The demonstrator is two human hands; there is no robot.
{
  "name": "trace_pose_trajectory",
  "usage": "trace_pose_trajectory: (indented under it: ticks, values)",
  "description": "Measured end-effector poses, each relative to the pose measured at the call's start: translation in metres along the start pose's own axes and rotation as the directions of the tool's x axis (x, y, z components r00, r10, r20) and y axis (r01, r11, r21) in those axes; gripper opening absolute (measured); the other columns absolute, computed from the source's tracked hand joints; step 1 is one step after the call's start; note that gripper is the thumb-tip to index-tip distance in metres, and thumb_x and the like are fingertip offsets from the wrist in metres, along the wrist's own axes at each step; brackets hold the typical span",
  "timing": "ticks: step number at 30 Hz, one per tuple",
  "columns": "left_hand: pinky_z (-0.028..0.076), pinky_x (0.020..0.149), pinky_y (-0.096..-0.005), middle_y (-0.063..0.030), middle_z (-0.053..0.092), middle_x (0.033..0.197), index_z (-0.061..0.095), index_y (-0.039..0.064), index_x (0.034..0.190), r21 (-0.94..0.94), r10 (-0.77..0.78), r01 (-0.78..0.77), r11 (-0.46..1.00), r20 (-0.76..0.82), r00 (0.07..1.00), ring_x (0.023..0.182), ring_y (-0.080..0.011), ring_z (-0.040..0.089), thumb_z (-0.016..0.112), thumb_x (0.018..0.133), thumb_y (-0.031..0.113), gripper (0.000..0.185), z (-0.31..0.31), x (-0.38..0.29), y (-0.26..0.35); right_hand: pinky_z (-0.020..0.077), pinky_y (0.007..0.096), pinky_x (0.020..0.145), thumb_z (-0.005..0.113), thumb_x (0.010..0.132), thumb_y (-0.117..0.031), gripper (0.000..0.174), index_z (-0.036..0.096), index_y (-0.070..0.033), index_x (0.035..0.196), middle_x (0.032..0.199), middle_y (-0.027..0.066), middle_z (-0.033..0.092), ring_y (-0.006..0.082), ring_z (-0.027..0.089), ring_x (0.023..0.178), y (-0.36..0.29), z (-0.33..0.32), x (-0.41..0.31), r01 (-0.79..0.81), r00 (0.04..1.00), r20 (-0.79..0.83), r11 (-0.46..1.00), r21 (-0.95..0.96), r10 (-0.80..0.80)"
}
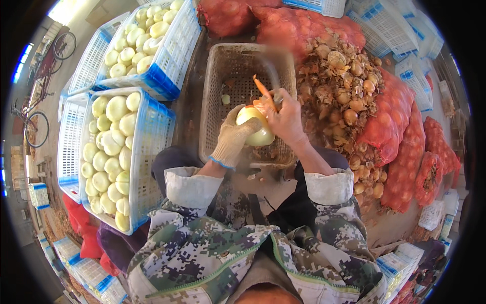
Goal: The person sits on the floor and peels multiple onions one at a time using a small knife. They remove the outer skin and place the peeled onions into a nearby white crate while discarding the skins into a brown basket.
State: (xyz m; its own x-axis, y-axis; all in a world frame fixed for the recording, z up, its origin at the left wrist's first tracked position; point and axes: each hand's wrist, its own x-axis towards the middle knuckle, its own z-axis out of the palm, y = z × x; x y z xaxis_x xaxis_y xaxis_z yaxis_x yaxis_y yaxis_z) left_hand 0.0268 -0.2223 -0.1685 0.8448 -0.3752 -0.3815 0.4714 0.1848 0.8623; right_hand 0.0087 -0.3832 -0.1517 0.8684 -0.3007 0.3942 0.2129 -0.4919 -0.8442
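My left hand (236,131), in a knitted work glove with a blue cuff edge, grips a pale onion (262,137) over the plastic crate in front of me. The onion's lower side looks smooth and skinless. My bare right hand (284,117) closes around a slim orange tool (264,88) at the onion's upper right side. Which kind of tool it is, I cannot tell; a grey blur lies beside it. Beneath both hands stands the dirty, perforated plastic crate (209,81), with a few scraps on its floor.
At left, two white-and-blue crates (136,159) (182,49) hold peeled onions (110,142). A heap of unpeeled onions (341,97) with loose dry skins spreads at right. Red mesh sacks (404,159) surround it. Stacked crates (379,28) stand behind, and a bicycle (36,98) is far left.
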Motion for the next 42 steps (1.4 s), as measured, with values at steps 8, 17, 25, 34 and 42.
trace_pose_trajectory:
  ticks: [8,17,25,34,42]
  values:
    - [0.053,0.100,-0.0419,-0.0131,0.056,0.132,0.036,0.003,0.150,-0.324,0.164,-0.036,0.946,0.377,0.912,0.118,-0.0255,0.060,0.082,0.076,0.033,0.092,-0.009,-0.013,0.028,0.0534,0.0261,0.069,0.065,0.096,-0.012,0.023,0.061,-0.002,0.117,0.095,0.0040,0.067,0.0118,0.065,0.083,-0.012,-0.014,0.017,-0.400,0.876,0.278,0.271,0.876,0.393]
    - [0.055,0.096,-0.0401,-0.0137,0.057,0.132,0.041,0.002,0.143,-0.464,0.127,-0.004,0.886,0.234,0.964,0.117,-0.0252,0.062,0.060,0.096,0.047,0.068,-0.001,-0.011,0.003,0.0555,0.0260,0.071,0.063,0.097,-0.015,0.028,0.058,-0.005,0.124,0.096,0.0038,0.066,0.0111,0.066,0.085,-0.015,-0.009,0.013,-0.370,0.873,0.279,0.173,0.913,0.400]
    - [0.059,0.086,-0.0379,-0.0131,0.063,0.121,0.050,0.002,0.134,-0.417,0.202,-0.086,0.905,0.241,0.949,0.102,-0.0249,0.068,0.077,0.080,0.045,0.074,-0.004,-0.009,0.009,0.0574,0.0278,0.075,0.062,0.098,-0.021,0.041,0.052,-0.002,0.133,0.104,0.0096,0.064,0.0156,0.064,0.089,-0.028,-0.023,0.018,-0.325,0.844,0.136,0.293,0.899,0.519]
    - [0.062,0.081,-0.0490,-0.0145,0.061,0.124,0.043,0.006,0.143,-0.459,0.237,-0.025,0.888,0.410,0.881,0.105,-0.0292,0.066,0.084,0.069,0.053,0.097,-0.020,-0.015,0.027,0.0607,0.0318,0.078,0.061,0.097,-0.013,0.034,0.056,-0.001,0.128,0.110,0.0094,0.067,0.0173,0.068,0.096,-0.012,-0.079,0.045,-0.043,0.839,-0.161,0.359,0.932,0.520]
    - [0.059,0.068,-0.0288,-0.0123,0.065,0.121,0.046,0.004,0.140,-0.266,0.156,-0.072,0.961,0.310,0.938,0.098,-0.0202,0.069,0.078,0.074,0.061,0.093,-0.027,-0.013,0.032,0.0520,0.0348,0.075,0.075,0.086,-0.042,0.052,0.062,-0.008,0.123,0.099,0.0101,0.068,0.0234,0.065,0.085,-0.012,-0.044,0.029,0.023,0.991,0.134,0.968,-0.250,0.011]
